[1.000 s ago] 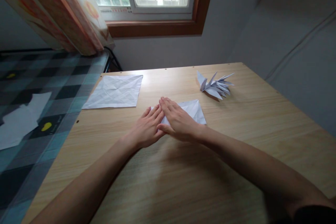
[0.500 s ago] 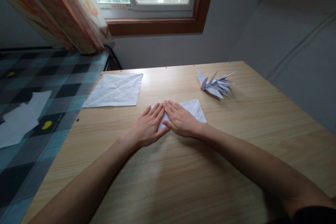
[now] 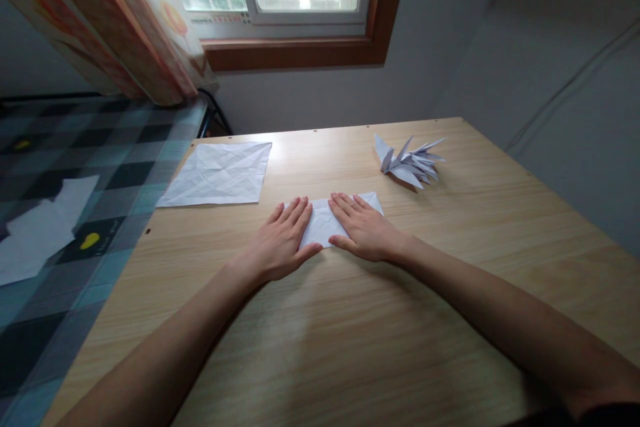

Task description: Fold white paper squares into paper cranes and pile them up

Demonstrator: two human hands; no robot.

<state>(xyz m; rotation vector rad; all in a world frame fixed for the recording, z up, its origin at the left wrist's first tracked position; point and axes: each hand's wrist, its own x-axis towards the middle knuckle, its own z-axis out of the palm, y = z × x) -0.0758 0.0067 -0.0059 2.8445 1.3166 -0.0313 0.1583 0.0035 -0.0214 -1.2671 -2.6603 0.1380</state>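
Note:
A folded sheet of white paper [image 3: 319, 225] lies flat on the wooden table, partly covered by both hands. My left hand [image 3: 287, 237] rests open on its left end, fingers stretched forward and thumb toward the near edge. On the right part of the paper, my right hand [image 3: 361, 227] is laid flat and open, with the thumb spread. Between the two hands a strip of creased paper shows, and a corner sticks out beyond my right fingers.
A creased white sheet [image 3: 220, 173] lies at the table's back left. Folded paper pieces [image 3: 413, 163] with pointed tips stand at the back right. Beyond the table's [image 3: 320, 360] left edge, several white papers [image 3: 43, 233] lie on a checked cloth [image 3: 30, 340].
My right hand has slid right along the paper, away from my left hand. The paper's right corner now lies flatter and folded in. My left hand has stayed in place.

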